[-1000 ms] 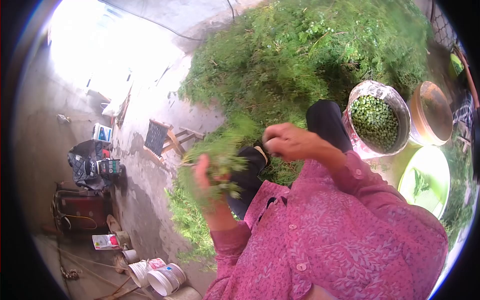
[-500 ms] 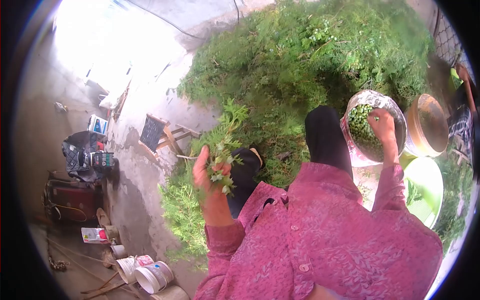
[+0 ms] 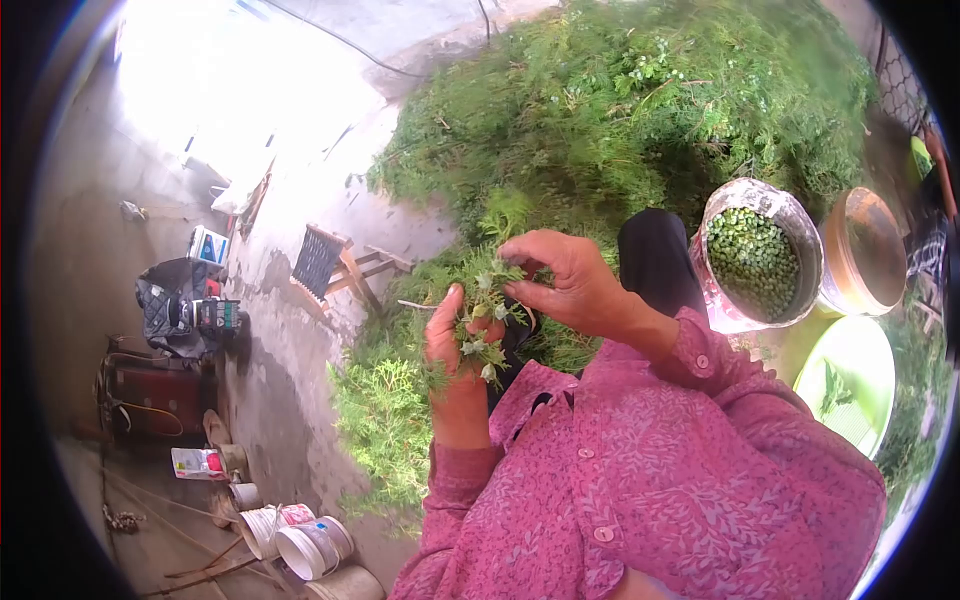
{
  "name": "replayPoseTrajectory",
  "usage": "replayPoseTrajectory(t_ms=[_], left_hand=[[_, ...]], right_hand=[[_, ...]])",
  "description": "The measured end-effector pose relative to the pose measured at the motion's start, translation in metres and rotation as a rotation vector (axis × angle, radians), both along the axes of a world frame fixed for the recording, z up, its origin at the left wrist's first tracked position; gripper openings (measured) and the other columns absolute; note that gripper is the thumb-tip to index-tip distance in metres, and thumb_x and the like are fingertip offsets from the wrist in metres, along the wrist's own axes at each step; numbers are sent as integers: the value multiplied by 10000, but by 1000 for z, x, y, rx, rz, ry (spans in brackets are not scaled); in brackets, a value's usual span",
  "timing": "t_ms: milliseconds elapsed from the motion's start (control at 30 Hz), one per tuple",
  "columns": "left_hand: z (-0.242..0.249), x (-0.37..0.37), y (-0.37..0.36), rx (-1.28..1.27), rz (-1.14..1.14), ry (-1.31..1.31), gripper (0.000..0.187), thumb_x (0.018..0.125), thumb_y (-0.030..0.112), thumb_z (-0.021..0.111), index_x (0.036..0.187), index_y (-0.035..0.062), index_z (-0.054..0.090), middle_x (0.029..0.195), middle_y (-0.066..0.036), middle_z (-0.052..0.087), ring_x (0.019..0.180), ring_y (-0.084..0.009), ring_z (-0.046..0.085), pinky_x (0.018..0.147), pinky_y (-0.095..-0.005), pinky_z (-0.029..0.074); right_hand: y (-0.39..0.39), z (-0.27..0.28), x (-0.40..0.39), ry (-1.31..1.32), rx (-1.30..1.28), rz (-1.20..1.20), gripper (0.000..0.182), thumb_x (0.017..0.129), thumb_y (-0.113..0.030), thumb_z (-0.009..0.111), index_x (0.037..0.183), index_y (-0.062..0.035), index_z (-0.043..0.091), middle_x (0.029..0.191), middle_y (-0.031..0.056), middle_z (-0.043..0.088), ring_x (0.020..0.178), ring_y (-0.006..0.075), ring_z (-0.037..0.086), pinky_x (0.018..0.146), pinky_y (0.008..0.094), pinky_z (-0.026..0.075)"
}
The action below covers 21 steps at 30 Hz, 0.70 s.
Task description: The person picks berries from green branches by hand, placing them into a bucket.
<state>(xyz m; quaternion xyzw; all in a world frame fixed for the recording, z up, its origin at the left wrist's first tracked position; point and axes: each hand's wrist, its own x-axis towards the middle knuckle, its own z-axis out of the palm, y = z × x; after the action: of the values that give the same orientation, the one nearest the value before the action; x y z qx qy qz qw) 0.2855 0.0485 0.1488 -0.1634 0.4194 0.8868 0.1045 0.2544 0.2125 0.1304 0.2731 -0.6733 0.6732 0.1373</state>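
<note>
A leafy evergreen sprig point(image 3: 480, 285) with pale green cones is gripped near its stem by my left hand point(image 3: 452, 335), in front of my body. My right hand point(image 3: 580, 285) reaches across to the same sprig, its thumb and fingertips curled around the upper leaves. Whether a single cone lies between those fingertips is hidden. Right of my knee stands a paint-stained bucket point(image 3: 708, 270) holding many small green cones point(image 3: 750, 250).
A large heap of cut evergreen branches point(image 3: 620, 120) lies ahead. Beside the bucket are a tan round container point(image 3: 835, 250) and a light-green basket point(image 3: 875, 400). Leftward are a small folding stool point(image 3: 325, 262), a dark red case point(image 3: 160, 395) and white buckets point(image 3: 315, 550).
My right hand has left the bucket of cones and come left to the sprig. My left hand still holds the sprig, a little further right and lower.
</note>
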Motion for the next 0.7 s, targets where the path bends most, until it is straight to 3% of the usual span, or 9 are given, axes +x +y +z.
replayPoseTrajectory(t_ms=[267, 333, 367, 467, 533, 567, 633, 700], left_hand=[[1, 5, 8, -83, 15, -21, 254, 890, 295, 425, 775, 93, 526, 459, 29, 393, 351, -116, 344, 339, -243, 292], [-4, 5, 4, -74, 23, -29, 252, 889, 290, 428, 790, 82, 531, 469, 23, 406, 351, -113, 343, 339, -240, 292], [-6, 5, 3, -70, 27, -37, 252, 887, 284, 432, 804, 70, 535, 479, 17, 419, 351, -109, 341, 340, -236, 292], [-2, 6, 8, -56, 73, -18, 243, 883, 262, 443, 827, 48, 544, 498, 9, 438, 360, -105, 352, 351, -228, 297], [0, 3, 8, -78, 113, -31, 229, 878, 247, 453, 832, 42, 544, 516, 2, 462, 369, -100, 361, 358, -228, 301], [1, 3, 6, -99, 153, -45, 215, 874, 231, 463, 837, 35, 544, 534, -5, 486, 379, -95, 371, 365, -227, 304], [-5, 2, -11, 9, 122, 58, 201, 870, 218, 474, 825, 34, 539, 592, -22, 537, 405, -81, 407, 374, -218, 321], [-3, 2, -13, -167, 264, 112, 159, 858, 192, 503, 816, 43, 537, 644, -39, 565, 419, -77, 429, 382, -216, 359]], right_hand=[[-5, 4, 3, -35, 18, -60, 218, 701, -57, 661, 888, -23, 555, 710, 80, 548, 568, 127, 514, 519, 255, 419], [-5, -1, 0, 222, 107, -142, 207, 704, -64, 657, 880, -24, 555, 675, 84, 544, 547, 117, 512, 503, 260, 410], [-4, -1, 0, 220, 107, -141, 207, 704, -64, 657, 880, -24, 555, 675, 84, 544, 547, 117, 512, 503, 260, 410], [5, 2, 2, 23, 143, 1, 157, 731, -73, 635, 855, -16, 557, 659, 79, 570, 572, 106, 552, 497, 261, 430], [13, 9, 5, -581, -95, 365, 88, 778, -90, 596, 819, -20, 564, 669, 62, 594, 567, 106, 571, 470, 241, 436], [22, 8, 3, -582, -94, 368, 88, 778, -90, 596, 819, -20, 564, 669, 62, 594, 567, 106, 571, 470, 241, 436], [40, 8, -4, -671, -458, 579, 82, 811, -107, 568, 836, -29, 562, 671, 29, 584, 545, 90, 562, 448, 199, 422], [45, 17, -3, -722, -509, 534, 90, 817, -114, 562, 858, -33, 559, 666, 23, 576, 529, 84, 551, 441, 189, 408]])
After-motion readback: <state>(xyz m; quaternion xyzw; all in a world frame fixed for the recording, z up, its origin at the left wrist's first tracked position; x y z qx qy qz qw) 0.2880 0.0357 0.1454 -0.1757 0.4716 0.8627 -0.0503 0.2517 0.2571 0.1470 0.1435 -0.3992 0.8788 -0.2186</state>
